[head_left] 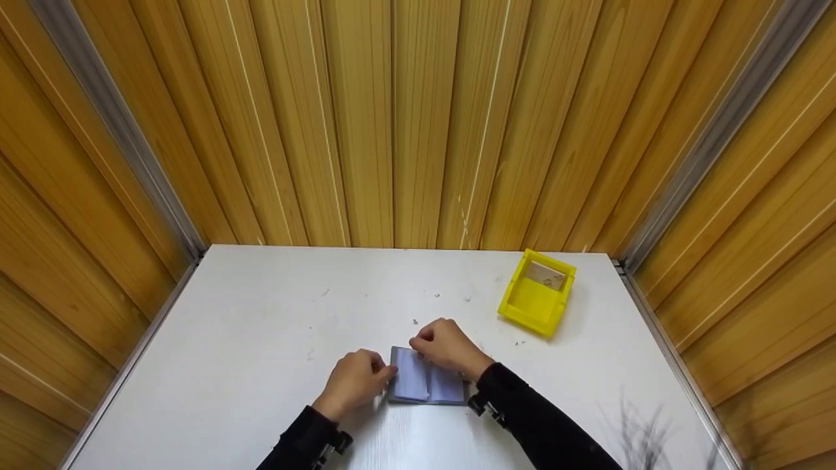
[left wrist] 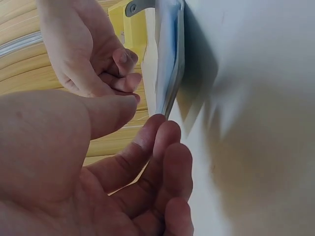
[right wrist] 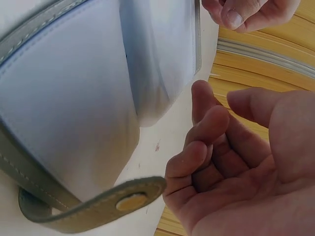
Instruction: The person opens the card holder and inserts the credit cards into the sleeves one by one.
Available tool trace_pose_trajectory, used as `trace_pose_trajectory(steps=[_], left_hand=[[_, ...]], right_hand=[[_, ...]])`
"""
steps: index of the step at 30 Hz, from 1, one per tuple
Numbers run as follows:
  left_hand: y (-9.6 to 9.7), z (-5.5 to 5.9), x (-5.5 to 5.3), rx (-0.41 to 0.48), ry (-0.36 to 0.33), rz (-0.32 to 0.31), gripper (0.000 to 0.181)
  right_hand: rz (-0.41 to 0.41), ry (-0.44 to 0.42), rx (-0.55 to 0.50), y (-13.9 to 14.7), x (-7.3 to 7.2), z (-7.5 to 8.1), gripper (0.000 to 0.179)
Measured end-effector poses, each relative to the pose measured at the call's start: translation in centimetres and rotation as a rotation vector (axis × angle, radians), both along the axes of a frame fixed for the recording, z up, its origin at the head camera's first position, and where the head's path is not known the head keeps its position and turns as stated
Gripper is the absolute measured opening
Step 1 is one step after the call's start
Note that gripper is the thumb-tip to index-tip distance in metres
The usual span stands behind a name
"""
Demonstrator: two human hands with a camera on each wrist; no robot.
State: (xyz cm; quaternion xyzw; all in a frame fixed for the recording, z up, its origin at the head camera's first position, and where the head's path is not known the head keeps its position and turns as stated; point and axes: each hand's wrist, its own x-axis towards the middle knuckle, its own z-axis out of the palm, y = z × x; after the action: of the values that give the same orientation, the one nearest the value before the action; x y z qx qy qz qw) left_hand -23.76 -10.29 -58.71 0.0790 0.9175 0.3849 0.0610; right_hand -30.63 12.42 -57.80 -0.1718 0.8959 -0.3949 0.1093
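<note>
A grey card holder [head_left: 447, 385] lies spread on the white table, its pale bluish sleeves [right wrist: 64, 93] showing. In the right wrist view, a strap with a round snap [right wrist: 132, 201] sticks out from its side. My left hand [head_left: 356, 382] is at the holder's left edge; in the left wrist view its fingertips [left wrist: 165, 130] touch that edge, with the thumb standing apart. Over the holder's far side is my right hand [head_left: 450, 347]. Its fingers [right wrist: 209, 123] are loosely bent beside the sleeves, the thumb spread away and nothing between them.
At the back right of the table [head_left: 261, 313] stands a yellow bin [head_left: 537, 294] with a pale label inside. Wood-patterned walls [head_left: 418, 130] enclose the back and sides. Small dark marks dot the tabletop.
</note>
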Motion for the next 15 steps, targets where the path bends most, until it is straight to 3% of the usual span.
trace_pose_trajectory(steps=[8,15], left_hand=[[0.6,-0.8,-0.1,-0.047,0.009,0.023,0.043],[0.7,-1.0,-0.1,-0.079,0.029,0.041,0.044]], right_hand=[[0.019,0.036,0.062,1.1,0.3,0.6,0.032],[0.018,0.106,0.144,3.1,0.0,0.1,0.026]])
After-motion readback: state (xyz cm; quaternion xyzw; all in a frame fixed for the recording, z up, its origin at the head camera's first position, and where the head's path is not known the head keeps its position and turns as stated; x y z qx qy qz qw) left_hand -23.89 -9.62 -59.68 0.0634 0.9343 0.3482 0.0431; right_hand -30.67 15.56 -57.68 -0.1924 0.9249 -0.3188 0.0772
